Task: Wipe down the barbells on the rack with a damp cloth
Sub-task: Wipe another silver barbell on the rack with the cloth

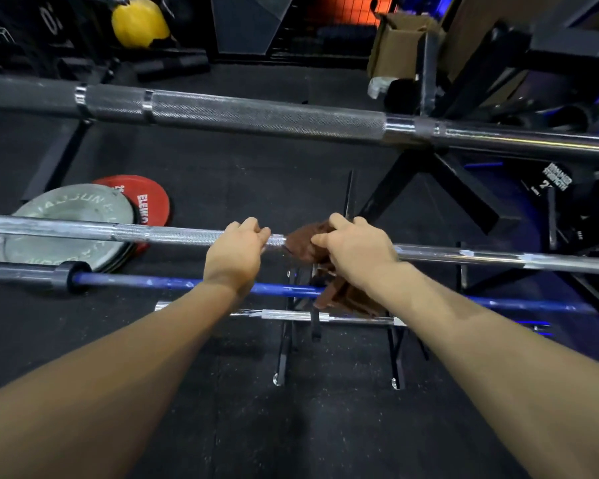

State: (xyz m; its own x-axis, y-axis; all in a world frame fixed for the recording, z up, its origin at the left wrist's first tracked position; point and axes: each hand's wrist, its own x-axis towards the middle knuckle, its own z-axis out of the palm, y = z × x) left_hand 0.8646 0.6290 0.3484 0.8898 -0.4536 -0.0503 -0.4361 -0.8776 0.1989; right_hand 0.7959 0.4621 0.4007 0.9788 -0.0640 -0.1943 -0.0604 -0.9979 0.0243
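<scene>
A silver barbell (146, 232) runs left to right across the middle of the view, resting on a black rack (440, 181). My left hand (237, 252) grips this bar from above. Just to its right, my right hand (355, 250) holds a brown cloth (300, 242) wrapped around the same bar, with part of the cloth hanging down beneath my wrist. A thicker dark knurled barbell (263, 114) lies higher up and farther away. A blue barbell (153, 281) and a short chrome bar (291, 314) sit lower, closer to me.
A grey weight plate (70, 210) and a red plate (146, 198) lie on the black rubber floor at left. A yellow ball (137, 22) sits at the back left. A cardboard box (400, 39) and black plates (550, 188) stand at right.
</scene>
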